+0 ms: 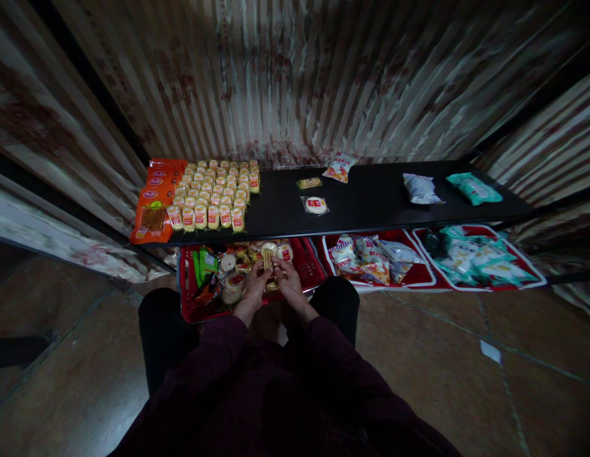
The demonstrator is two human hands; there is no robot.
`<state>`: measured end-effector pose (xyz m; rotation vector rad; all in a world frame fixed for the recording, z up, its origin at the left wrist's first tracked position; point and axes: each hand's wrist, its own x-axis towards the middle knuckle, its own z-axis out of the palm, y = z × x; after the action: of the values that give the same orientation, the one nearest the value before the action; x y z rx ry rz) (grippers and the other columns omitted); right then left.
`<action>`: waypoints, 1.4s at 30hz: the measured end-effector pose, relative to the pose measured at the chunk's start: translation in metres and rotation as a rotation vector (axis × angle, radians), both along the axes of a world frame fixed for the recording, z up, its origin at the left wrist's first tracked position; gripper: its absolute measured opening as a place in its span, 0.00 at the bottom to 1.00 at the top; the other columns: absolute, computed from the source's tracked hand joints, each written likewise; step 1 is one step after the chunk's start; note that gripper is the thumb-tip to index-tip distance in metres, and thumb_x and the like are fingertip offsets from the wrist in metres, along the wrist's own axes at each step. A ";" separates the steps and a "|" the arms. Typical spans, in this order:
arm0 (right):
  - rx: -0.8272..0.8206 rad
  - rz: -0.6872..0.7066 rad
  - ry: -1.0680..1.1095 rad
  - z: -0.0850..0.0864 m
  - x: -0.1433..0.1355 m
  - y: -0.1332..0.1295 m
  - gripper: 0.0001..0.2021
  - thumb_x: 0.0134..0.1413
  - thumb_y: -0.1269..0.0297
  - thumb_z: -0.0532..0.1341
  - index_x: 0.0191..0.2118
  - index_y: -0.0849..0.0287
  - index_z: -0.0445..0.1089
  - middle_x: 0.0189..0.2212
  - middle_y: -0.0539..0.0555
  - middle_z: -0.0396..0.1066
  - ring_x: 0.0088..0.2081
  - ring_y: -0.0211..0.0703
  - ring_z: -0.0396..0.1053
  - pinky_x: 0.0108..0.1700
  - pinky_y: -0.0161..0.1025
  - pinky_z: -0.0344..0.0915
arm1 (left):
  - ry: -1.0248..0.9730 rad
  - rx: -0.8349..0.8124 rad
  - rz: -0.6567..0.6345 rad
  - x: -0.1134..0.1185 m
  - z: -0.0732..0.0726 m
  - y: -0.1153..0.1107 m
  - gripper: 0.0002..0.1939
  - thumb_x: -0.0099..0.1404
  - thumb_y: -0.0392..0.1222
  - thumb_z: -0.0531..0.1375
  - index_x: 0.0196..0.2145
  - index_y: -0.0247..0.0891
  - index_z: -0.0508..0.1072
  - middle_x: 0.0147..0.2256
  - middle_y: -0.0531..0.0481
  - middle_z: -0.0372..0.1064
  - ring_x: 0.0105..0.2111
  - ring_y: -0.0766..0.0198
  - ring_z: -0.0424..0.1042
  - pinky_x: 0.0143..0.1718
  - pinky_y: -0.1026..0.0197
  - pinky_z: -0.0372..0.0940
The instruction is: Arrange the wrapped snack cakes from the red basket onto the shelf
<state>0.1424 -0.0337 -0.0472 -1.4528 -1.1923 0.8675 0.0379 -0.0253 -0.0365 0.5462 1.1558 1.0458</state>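
Over a red basket (pixel 318 270) of mixed packaged snacks, both my hands come together around a small yellow wrapped snack (pixel 267 257). My left hand (pixel 257 285) has its fingers closed on the snack's left side. From the right, my right hand (pixel 289 280) pinches the same snack. Round packaged cakes (pixel 232 287) and a green packet (pixel 205 266) lie in the basket beside my left hand. On the black shelf above, several yellow wrapped snacks (pixel 213 190) stand in close rows beside orange packets (pixel 157 197).
A round white packet (pixel 316 205), a yellow packet (pixel 309 183), a chip bag (pixel 340 167), a pale bag (pixel 421 189) and a teal bag (pixel 474 188) lie apart on the shelf (pixel 371 203). Two more baskets of bags (pixel 373 259) (pixel 483 260) sit below its right half.
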 end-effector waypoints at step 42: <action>-0.028 -0.003 -0.022 0.036 -0.006 -0.006 0.17 0.54 0.54 0.57 0.46 0.55 0.72 0.47 0.57 0.72 0.43 0.48 0.72 0.47 0.46 0.69 | -0.046 0.034 0.063 0.005 0.023 0.002 0.20 0.52 0.39 0.62 0.44 0.42 0.69 0.41 0.49 0.72 0.37 0.64 0.72 0.42 0.60 0.65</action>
<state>0.1365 -0.0402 -0.0114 -1.4902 -1.1983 0.8707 0.0427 -0.0235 -0.0133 0.5128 1.1224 1.1284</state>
